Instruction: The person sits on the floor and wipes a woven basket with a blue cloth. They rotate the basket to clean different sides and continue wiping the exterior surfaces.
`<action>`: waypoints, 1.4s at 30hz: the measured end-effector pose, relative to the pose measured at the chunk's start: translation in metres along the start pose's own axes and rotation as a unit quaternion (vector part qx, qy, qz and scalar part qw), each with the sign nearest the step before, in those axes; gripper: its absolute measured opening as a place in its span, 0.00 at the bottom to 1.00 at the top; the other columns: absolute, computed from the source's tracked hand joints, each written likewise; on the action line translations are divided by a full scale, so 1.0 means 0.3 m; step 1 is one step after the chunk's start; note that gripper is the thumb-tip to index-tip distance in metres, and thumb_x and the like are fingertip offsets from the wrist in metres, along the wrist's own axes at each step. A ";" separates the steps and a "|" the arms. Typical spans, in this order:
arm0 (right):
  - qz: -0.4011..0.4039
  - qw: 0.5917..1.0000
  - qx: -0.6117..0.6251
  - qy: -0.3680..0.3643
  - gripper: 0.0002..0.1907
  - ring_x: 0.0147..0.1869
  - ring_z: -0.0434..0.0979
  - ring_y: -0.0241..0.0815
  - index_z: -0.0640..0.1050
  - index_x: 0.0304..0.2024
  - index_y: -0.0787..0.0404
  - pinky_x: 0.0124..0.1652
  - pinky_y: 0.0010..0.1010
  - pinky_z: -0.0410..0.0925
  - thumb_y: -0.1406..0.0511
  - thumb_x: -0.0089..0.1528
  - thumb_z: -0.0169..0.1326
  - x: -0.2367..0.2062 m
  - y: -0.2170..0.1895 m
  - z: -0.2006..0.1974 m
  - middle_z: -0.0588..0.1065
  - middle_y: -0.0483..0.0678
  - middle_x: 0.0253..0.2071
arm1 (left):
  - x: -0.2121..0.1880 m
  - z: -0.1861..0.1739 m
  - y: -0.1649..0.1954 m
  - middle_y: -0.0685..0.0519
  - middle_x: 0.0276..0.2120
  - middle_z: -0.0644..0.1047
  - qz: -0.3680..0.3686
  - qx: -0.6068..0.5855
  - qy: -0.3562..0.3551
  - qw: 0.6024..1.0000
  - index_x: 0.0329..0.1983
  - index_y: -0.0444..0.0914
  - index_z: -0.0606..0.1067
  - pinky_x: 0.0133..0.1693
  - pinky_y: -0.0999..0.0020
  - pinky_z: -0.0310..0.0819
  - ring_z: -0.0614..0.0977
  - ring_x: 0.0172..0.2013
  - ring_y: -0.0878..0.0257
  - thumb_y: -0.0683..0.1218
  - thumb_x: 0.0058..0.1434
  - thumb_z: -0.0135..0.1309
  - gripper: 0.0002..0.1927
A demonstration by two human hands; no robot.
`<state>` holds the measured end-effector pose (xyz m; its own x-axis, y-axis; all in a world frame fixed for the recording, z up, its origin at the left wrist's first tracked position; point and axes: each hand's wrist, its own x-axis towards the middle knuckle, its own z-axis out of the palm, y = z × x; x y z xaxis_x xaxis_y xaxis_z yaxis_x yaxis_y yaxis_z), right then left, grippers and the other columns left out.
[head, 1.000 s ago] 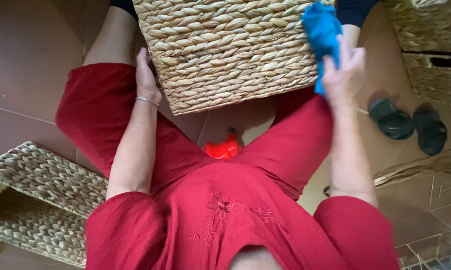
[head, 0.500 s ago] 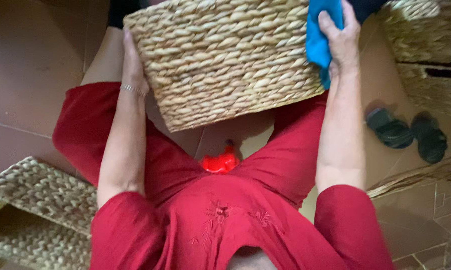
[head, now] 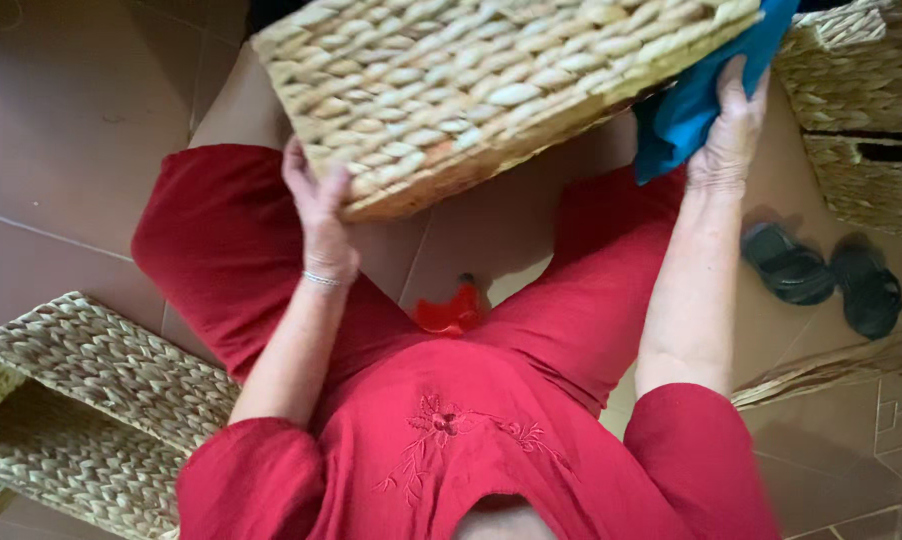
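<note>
— Basket first: where is it, and how do you have it?

— Woven basket (head: 491, 90) sits up at twelve o'clock, tilted, its near edge raised over my lap. My left hand (head: 319, 205) takes the lower corner at about ten o'clock, fingers curled under the rim and thumb lying on the weave, so the grip is clamped on the basket and carries its weight. I judge the tilt is there to turn a side toward the cloth.

— And the other hand?

— My right hand (head: 726, 135) is at one o'clock, pressing a blue cloth (head: 696, 95) against the basket's right side. The fingers lie closed over the cloth rather than spread, pinning it flat to the weave.

— What lies around you?

— Between my knees, at six o'clock of the basket, a red object (head: 449, 313) rests on the floor (head: 61, 150); I cannot tell what it is. Dark sandals (head: 826, 275) stand at three o'clock.

— Count them.

— One basket in hand, one cloth, one red thing, two sandals. Other wicker: one piece (head: 81, 400) at eight o'clock, and stacked wicker (head: 861, 110) at two o'clock, two as far as I can tell.
</note>
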<state>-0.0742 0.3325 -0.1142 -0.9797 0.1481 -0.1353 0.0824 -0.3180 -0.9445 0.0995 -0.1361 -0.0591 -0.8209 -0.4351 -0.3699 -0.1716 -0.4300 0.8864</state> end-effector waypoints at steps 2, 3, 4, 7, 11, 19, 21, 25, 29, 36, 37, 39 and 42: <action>-0.015 0.998 -0.004 0.064 0.27 0.67 0.75 0.46 0.67 0.71 0.67 0.68 0.37 0.69 0.64 0.73 0.58 -0.014 0.014 -0.018 0.74 0.52 0.65 | -0.057 0.033 -0.028 0.45 0.77 0.55 0.022 0.010 -0.037 0.999 0.80 0.38 0.43 0.75 0.59 0.47 0.57 0.76 0.54 0.44 0.60 0.59 0.50; -0.038 0.994 -0.008 0.106 0.27 0.66 0.75 0.48 0.68 0.70 0.68 0.66 0.39 0.70 0.64 0.71 0.59 -0.030 0.008 -0.021 0.75 0.53 0.64 | -0.089 0.041 -0.037 0.44 0.77 0.55 0.024 0.034 -0.050 0.998 0.80 0.38 0.43 0.75 0.59 0.48 0.57 0.76 0.53 0.44 0.60 0.59 0.51; -0.061 0.987 -0.012 0.149 0.27 0.65 0.76 0.49 0.68 0.68 0.69 0.65 0.41 0.71 0.65 0.70 0.60 -0.049 -0.004 -0.016 0.75 0.55 0.63 | -0.121 0.045 -0.045 0.43 0.77 0.55 0.025 0.058 -0.065 0.996 0.81 0.38 0.42 0.75 0.58 0.48 0.58 0.76 0.53 0.43 0.60 0.59 0.52; -0.184 0.958 -0.070 0.209 0.29 0.68 0.76 0.54 0.63 0.70 0.68 0.68 0.44 0.72 0.65 0.72 0.59 -0.119 -0.070 0.044 0.73 0.57 0.66 | -0.184 0.044 -0.066 0.41 0.76 0.55 -0.002 0.030 -0.103 0.994 0.81 0.40 0.36 0.74 0.57 0.55 0.61 0.75 0.51 0.45 0.61 0.60 0.56; -0.254 0.799 -0.542 0.054 0.29 0.77 0.67 0.57 0.65 0.73 0.63 0.72 0.49 0.59 0.56 0.76 0.56 -0.140 -0.138 0.238 0.67 0.57 0.73 | -0.214 0.033 -0.086 0.42 0.76 0.52 0.009 0.069 -0.171 0.983 0.79 0.47 0.23 0.71 0.55 0.63 0.63 0.73 0.50 0.43 0.56 0.69 0.70; -0.323 0.632 -0.696 -0.108 0.31 0.78 0.59 0.65 0.64 0.75 0.60 0.69 0.61 0.55 0.57 0.74 0.54 -0.380 -0.093 0.758 0.60 0.62 0.75 | -0.195 0.001 -0.133 0.44 0.75 0.51 -0.012 -0.002 -0.228 0.974 0.75 0.50 0.17 0.69 0.53 0.66 0.63 0.72 0.51 0.38 0.48 0.74 0.79; -0.367 0.680 -0.599 -0.210 0.25 0.76 0.65 0.62 0.72 0.68 0.58 0.67 0.58 0.60 0.66 0.66 0.53 -0.533 -0.051 0.865 0.65 0.62 0.72 | -0.196 -0.030 -0.161 0.43 0.76 0.51 -0.013 0.007 -0.240 0.971 0.76 0.49 0.20 0.70 0.53 0.65 0.62 0.73 0.52 0.37 0.48 0.72 0.77; -0.413 0.673 -0.538 -0.296 0.23 0.72 0.66 0.62 0.76 0.63 0.55 0.64 0.61 0.58 0.64 0.65 0.54 -0.716 0.004 0.990 0.68 0.58 0.69 | -0.191 -0.059 -0.220 0.45 0.77 0.56 0.090 0.290 -0.254 0.919 0.82 0.53 0.34 0.75 0.55 0.63 0.63 0.77 0.53 0.34 0.58 0.72 0.67; -0.419 0.628 -0.590 -0.285 0.23 0.72 0.68 0.58 0.79 0.61 0.52 0.63 0.65 0.54 0.68 0.62 0.54 -0.578 -0.036 0.871 0.73 0.52 0.66 | -0.198 -0.030 -0.222 0.28 0.61 0.62 -0.131 0.119 -0.181 0.967 0.76 0.46 0.21 0.57 0.54 0.72 0.74 0.53 0.49 0.39 0.47 0.72 0.76; -0.212 0.604 -0.768 0.005 0.29 0.79 0.52 0.62 0.62 0.76 0.58 0.66 0.72 0.43 0.58 0.75 0.50 -0.009 -0.136 0.377 0.59 0.55 0.77 | -0.208 0.005 -0.125 0.40 0.77 0.51 0.043 0.176 -0.216 0.959 0.74 0.47 0.14 0.72 0.57 0.61 0.63 0.74 0.50 0.37 0.49 0.75 0.81; -0.199 0.599 -0.774 0.042 0.28 0.79 0.51 0.63 0.63 0.75 0.57 0.67 0.71 0.43 0.56 0.76 0.49 0.050 -0.124 0.356 0.59 0.56 0.77 | -0.207 0.011 -0.119 0.40 0.77 0.51 0.044 0.167 -0.215 0.961 0.74 0.47 0.14 0.72 0.57 0.61 0.63 0.74 0.50 0.37 0.49 0.74 0.81; -0.170 0.585 -0.785 0.112 0.27 0.78 0.51 0.65 0.65 0.74 0.54 0.67 0.68 0.44 0.51 0.78 0.48 0.086 -0.111 0.356 0.58 0.59 0.76 | -0.212 0.019 -0.116 0.40 0.77 0.50 0.047 0.158 -0.212 0.963 0.75 0.47 0.15 0.72 0.57 0.61 0.62 0.74 0.50 0.37 0.48 0.75 0.81; -0.251 0.680 -0.689 0.031 0.27 0.80 0.56 0.62 0.65 0.74 0.62 0.72 0.56 0.54 0.60 0.73 0.47 -0.044 -0.033 0.525 0.59 0.64 0.75 | -0.207 0.016 -0.133 0.41 0.77 0.49 0.064 0.167 -0.201 0.963 0.75 0.47 0.17 0.72 0.57 0.61 0.62 0.74 0.49 0.37 0.46 0.75 0.81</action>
<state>-0.0910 0.1861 -0.0560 -0.9416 -0.0337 0.3351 -0.1250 0.9588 -0.2550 0.1547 -0.0881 -0.0700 -0.9801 -0.0980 -0.1728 -0.1647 -0.0851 0.9827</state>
